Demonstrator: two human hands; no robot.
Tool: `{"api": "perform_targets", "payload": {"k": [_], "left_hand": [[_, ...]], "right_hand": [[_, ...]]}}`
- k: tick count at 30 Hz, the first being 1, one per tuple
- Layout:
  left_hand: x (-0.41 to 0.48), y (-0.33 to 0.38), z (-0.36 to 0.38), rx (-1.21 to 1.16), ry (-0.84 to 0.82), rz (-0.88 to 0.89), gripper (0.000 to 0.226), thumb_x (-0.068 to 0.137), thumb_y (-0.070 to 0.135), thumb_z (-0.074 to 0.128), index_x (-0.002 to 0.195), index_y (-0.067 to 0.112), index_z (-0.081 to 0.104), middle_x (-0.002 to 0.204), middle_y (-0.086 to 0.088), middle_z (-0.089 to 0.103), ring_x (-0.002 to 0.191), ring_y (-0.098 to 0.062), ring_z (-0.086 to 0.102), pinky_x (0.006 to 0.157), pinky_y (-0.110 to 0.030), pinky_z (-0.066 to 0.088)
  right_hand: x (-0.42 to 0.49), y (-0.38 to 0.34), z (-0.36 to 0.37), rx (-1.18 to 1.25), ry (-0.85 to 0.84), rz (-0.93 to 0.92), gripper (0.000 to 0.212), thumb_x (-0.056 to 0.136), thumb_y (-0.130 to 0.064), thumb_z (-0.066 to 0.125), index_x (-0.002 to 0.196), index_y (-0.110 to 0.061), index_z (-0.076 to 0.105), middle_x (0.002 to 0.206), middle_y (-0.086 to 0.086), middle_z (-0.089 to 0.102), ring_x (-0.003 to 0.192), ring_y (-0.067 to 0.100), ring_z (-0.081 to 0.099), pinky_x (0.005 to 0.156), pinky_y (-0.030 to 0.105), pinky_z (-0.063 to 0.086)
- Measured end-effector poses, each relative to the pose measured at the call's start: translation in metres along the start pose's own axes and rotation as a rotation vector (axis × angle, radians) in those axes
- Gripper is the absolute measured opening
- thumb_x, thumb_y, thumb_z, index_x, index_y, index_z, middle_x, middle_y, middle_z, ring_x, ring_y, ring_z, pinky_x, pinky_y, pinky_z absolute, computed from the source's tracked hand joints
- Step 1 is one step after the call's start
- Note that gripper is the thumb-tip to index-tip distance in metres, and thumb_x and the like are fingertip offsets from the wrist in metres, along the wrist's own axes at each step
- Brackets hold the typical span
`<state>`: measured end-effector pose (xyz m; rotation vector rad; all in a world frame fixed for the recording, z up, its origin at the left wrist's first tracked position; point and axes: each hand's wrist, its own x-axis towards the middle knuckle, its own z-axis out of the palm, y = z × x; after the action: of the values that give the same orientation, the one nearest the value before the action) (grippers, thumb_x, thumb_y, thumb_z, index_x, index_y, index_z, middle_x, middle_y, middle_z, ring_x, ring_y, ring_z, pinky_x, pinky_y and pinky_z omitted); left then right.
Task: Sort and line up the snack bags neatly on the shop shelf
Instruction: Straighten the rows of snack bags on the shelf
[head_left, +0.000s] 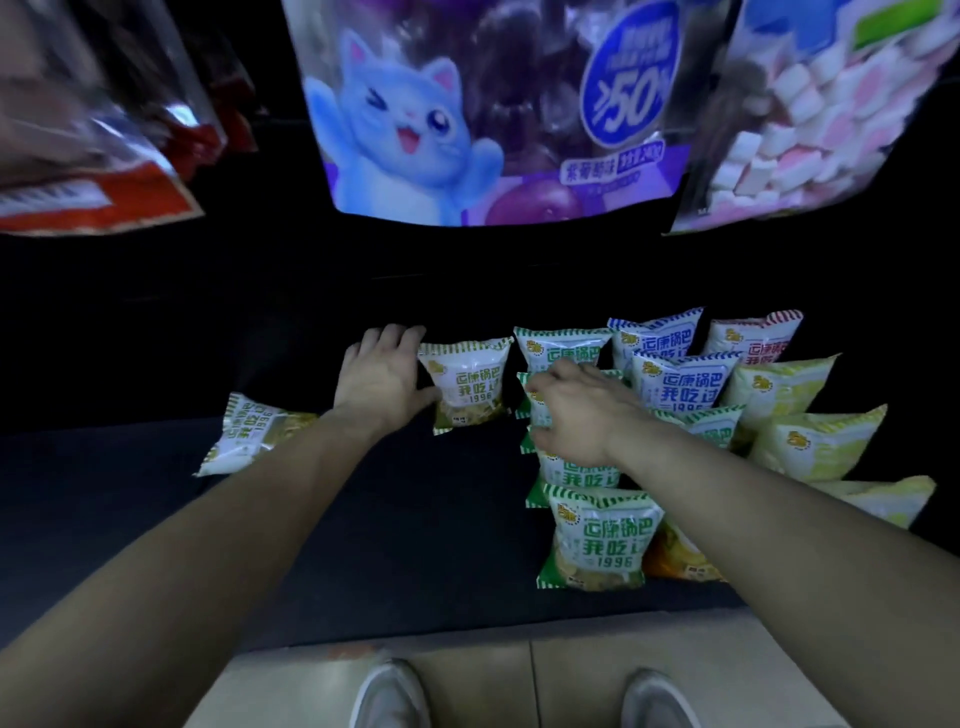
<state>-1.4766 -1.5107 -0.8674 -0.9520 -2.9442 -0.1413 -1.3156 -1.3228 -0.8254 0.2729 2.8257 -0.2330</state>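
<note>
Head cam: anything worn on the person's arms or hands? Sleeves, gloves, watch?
Nothing visible. Left hand and right hand: no gloves, rings or watch showing. Left forearm and right forearm are bare to the frame edges, no sleeve in view. Only clothing seen: pale grey shoes at the bottom.

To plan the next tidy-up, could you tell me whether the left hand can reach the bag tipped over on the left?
Probably yes: the tipped bag lies alone by the left forearm, nothing on it, though the left hand must first release the upright bag.
</note>
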Motion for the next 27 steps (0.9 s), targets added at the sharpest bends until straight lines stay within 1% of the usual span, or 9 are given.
{"api": "perform_targets", "payload": {"k": [3, 7, 10, 13, 17, 19, 22, 24, 27], "left_hand": [[-0.037, -0.029, -0.018, -0.042, -0.05, -0.089, 0.079, 0.084, 0.056, 0.064, 0.149, 0.023, 0.032, 0.143, -0.004, 0.044, 0.132, -0.027, 0.038, 0.108, -0.044, 0.034], [-0.087, -0.077, -0.023, -0.059, -0.108, -0.207, 0.076, 0.088, 0.059, 0.057, 0.15, 0.024, 0.029, 0.145, -0.002, 0.042, 0.133, -0.025, 0.038, 0.107, -0.042, 0.036], [-0.115, -0.115, -0.019, -0.062, -0.121, -0.286, 0.075, 0.089, 0.057, 0.057, 0.15, 0.023, 0.03, 0.147, -0.003, 0.041, 0.134, -0.027, 0.038, 0.105, -0.045, 0.037], [-0.131, -0.148, -0.008, -0.068, -0.128, -0.389, 0.076, 0.088, 0.058, 0.058, 0.149, 0.02, 0.032, 0.145, -0.006, 0.043, 0.13, -0.03, 0.041, 0.101, -0.047, 0.04], [-0.126, -0.188, 0.018, -0.141, -0.123, -0.53, 0.076, 0.085, 0.058, 0.062, 0.144, 0.017, 0.038, 0.137, -0.009, 0.048, 0.125, -0.032, 0.044, 0.097, -0.047, 0.041], [-0.114, -0.203, 0.033, -0.202, -0.129, -0.594, 0.076, 0.084, 0.058, 0.063, 0.142, 0.016, 0.039, 0.139, -0.011, 0.046, 0.128, -0.033, 0.041, 0.099, -0.049, 0.041], [-0.092, -0.222, 0.056, -0.375, -0.166, -0.73, 0.085, 0.082, 0.065, 0.061, 0.145, 0.013, 0.035, 0.143, -0.013, 0.043, 0.132, -0.034, 0.039, 0.104, -0.05, 0.039], [-0.076, -0.229, 0.069, -0.514, -0.172, -0.824, 0.092, 0.079, 0.07, 0.06, 0.143, 0.009, 0.034, 0.143, -0.016, 0.045, 0.129, -0.035, 0.043, 0.103, -0.049, 0.041], [-0.06, -0.232, 0.078, -0.642, -0.209, -0.944, 0.099, 0.076, 0.07, 0.066, 0.14, 0.003, 0.032, 0.141, -0.019, 0.047, 0.127, -0.035, 0.048, 0.099, -0.044, 0.042]], "right_hand": [[-0.005, -0.033, -0.006, 0.008, 0.016, -0.047, 0.064, 0.095, -0.046, 0.057, 0.15, -0.023, 0.035, 0.146, 0.007, 0.036, 0.135, 0.03, 0.036, 0.109, 0.046, 0.036], [-0.002, -0.079, -0.005, 0.004, 0.006, -0.127, 0.061, 0.094, -0.046, 0.056, 0.148, -0.023, 0.037, 0.144, 0.004, 0.036, 0.134, 0.028, 0.036, 0.108, 0.044, 0.037], [0.005, -0.113, 0.006, -0.019, -0.018, -0.192, 0.063, 0.094, -0.046, 0.057, 0.149, -0.025, 0.036, 0.144, 0.003, 0.036, 0.133, 0.026, 0.036, 0.107, 0.044, 0.037], [0.014, -0.144, 0.029, -0.028, -0.055, -0.235, 0.064, 0.094, -0.047, 0.057, 0.15, -0.025, 0.035, 0.143, 0.003, 0.036, 0.132, 0.027, 0.037, 0.108, 0.044, 0.037], [0.033, -0.171, 0.067, -0.02, -0.119, -0.274, 0.064, 0.094, -0.047, 0.056, 0.15, -0.026, 0.034, 0.143, 0.001, 0.036, 0.131, 0.025, 0.038, 0.108, 0.043, 0.037], [0.043, -0.175, 0.086, 0.0, -0.15, -0.278, 0.064, 0.094, -0.047, 0.055, 0.15, -0.026, 0.033, 0.144, 0.0, 0.035, 0.132, 0.024, 0.038, 0.108, 0.042, 0.037], [0.054, -0.173, 0.111, 0.028, -0.2, -0.264, 0.064, 0.094, -0.048, 0.056, 0.15, -0.027, 0.033, 0.146, -0.001, 0.034, 0.133, 0.023, 0.037, 0.108, 0.041, 0.037], [0.058, -0.169, 0.123, 0.04, -0.226, -0.253, 0.063, 0.094, -0.048, 0.056, 0.15, -0.028, 0.033, 0.146, -0.003, 0.034, 0.133, 0.022, 0.037, 0.109, 0.04, 0.037], [0.061, -0.162, 0.134, 0.049, -0.251, -0.237, 0.063, 0.094, -0.048, 0.056, 0.15, -0.028, 0.034, 0.144, -0.004, 0.035, 0.132, 0.02, 0.039, 0.109, 0.039, 0.037]]}}
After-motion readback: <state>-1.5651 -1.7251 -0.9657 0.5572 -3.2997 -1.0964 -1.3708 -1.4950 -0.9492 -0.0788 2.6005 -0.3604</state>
